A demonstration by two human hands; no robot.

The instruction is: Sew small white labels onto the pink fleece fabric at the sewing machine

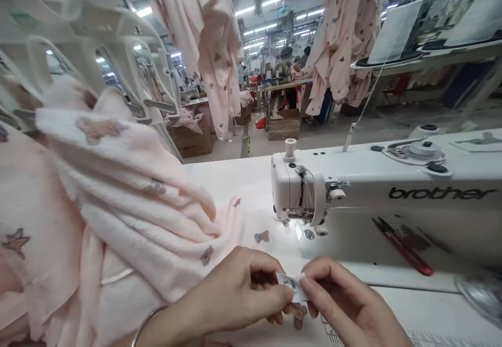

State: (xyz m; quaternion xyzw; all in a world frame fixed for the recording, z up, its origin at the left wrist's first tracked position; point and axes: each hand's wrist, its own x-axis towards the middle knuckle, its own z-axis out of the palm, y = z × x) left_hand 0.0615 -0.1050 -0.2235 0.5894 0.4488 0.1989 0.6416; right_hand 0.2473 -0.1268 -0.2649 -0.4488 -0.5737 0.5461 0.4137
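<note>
In the head view, the left hand (pixel 239 289) pinched a small white label (pixel 291 282) between thumb and fingers, low and just right of the frame's centre, while the right hand (pixel 349 300) gripped its right end with thumb and forefinger. Holding it from both ends probably kept so small a piece flat and under control; fingertips hid part of its print. The pink fabric (pixel 145 211) lay beneath the hands and heaped across the left of the frame, perhaps pushed there to leave its thin edge by the needle. That heap covered much of the tabletop on that side.

The sewing machine (pixel 364 193) filled the right middle, its needle area just beyond the hands. Red-handled snips (pixel 403 247) lay under its arm, apart from the right hand, seemingly parked within reach. A white frame (pixel 92 25) crowded the upper left. Hanging garments (pixel 217 49) at the upper centre blocked part of the room, where a cardboard box (pixel 284 127) stood on the floor.
</note>
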